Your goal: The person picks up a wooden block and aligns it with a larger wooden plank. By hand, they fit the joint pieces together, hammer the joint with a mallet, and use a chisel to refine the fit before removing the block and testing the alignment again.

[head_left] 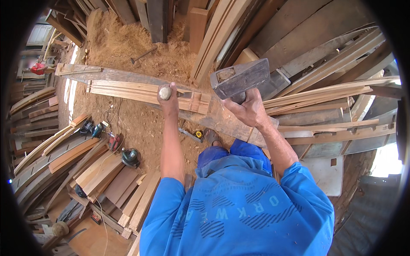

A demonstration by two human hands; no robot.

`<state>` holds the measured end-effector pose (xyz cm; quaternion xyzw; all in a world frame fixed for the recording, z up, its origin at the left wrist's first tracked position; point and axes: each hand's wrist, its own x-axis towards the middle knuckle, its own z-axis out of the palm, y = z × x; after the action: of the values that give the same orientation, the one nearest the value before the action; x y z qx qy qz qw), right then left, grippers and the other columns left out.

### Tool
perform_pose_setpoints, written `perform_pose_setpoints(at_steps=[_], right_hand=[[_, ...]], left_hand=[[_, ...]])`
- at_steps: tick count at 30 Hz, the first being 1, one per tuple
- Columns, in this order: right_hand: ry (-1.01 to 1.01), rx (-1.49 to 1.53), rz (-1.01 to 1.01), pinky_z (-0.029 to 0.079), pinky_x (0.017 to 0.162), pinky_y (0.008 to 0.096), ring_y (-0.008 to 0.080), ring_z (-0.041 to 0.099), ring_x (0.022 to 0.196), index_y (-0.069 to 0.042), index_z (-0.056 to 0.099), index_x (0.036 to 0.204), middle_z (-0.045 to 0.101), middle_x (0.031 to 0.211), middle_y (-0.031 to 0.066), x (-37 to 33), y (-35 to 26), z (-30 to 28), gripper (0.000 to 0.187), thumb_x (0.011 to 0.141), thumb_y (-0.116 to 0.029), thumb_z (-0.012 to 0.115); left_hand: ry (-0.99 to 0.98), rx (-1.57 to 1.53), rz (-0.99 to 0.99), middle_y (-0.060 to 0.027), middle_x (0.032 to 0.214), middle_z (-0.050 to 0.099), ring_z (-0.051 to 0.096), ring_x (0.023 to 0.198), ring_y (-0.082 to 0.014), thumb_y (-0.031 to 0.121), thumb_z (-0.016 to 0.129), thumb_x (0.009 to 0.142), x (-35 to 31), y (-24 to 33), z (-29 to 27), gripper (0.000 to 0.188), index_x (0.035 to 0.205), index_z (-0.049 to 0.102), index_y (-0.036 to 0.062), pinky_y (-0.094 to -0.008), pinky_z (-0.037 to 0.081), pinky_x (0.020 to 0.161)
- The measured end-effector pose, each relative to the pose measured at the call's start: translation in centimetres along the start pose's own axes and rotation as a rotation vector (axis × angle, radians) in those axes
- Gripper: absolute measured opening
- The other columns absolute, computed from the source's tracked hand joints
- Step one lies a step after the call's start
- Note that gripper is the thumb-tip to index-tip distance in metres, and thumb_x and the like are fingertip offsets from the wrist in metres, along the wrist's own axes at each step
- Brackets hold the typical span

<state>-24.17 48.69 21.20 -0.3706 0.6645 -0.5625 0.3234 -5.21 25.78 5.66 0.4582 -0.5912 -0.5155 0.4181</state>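
My left hand [170,102] is closed around a chisel [164,92], its pale round handle end facing up. The chisel stands over a light wooden board [128,91] with long grooves, and my hand hides most of the tool. To the right, my right hand [247,112] grips a mallet [241,79] with a big dark block head, raised above the board's right end. Part of the handle shows in the head's rectangular eye. The board lies along a worn wooden plank bench [226,123].
Sawdust and shavings cover the ground [111,38]. A yellow tape measure [198,134] lies by my foot. Power tools [130,157] with cords rest at the left near stacked boards [96,175]. Long timbers [316,96] crowd the right side. A hammer [143,55] lies beyond the bench.
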Motion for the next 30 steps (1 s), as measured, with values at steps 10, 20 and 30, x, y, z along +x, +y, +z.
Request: perform_pose_setpoints(at_steps=[10, 20, 30], right_hand=[[0.011, 0.018, -0.044, 0.054, 0.078, 0.0354, 0.0199, 0.068, 0.084, 0.002, 0.071, 0.108, 0.074, 0.098, 0.0136, 1.2, -1.5, -0.6, 0.026, 0.084, -0.009, 0.073], [-0.14, -0.385, -0.43, 0.05, 0.065, 0.0478, 0.0365, 0.066, 0.082, -0.009, 0.068, 0.097, 0.067, 0.085, 0.0126, 5.8, -0.4, 3.7, 0.024, 0.075, -0.015, 0.075], [-0.329, -0.782, -0.333, 0.051, 0.066, 0.051, 0.0376, 0.068, 0.08, -0.011, 0.063, 0.098, 0.067, 0.077, 0.0145, 9.2, 2.7, 5.4, 0.023, 0.076, -0.011, 0.07]], left_hand=[[-0.019, 0.083, 0.121, 0.002, 0.083, 0.058, 0.052, 0.076, -0.0084, 0.011, 0.077, 0.091, -0.6, -1.1, 1.7, 0.018, 0.091, 0.059, 0.0067, -0.0244, 0.048, 0.07], [-0.178, -0.385, 0.192, -0.0048, 0.109, 0.07, 0.067, 0.093, -0.0231, 0.026, 0.072, 0.094, -2.4, -4.6, 3.0, 0.029, 0.113, 0.064, 0.0066, -0.0369, 0.053, 0.078], [-0.126, 0.357, 0.368, -0.0113, 0.112, 0.069, 0.066, 0.101, -0.028, 0.01, 0.074, 0.085, -2.5, -5.6, 3.4, 0.03, 0.113, 0.064, 0.0039, -0.0387, 0.052, 0.089]])
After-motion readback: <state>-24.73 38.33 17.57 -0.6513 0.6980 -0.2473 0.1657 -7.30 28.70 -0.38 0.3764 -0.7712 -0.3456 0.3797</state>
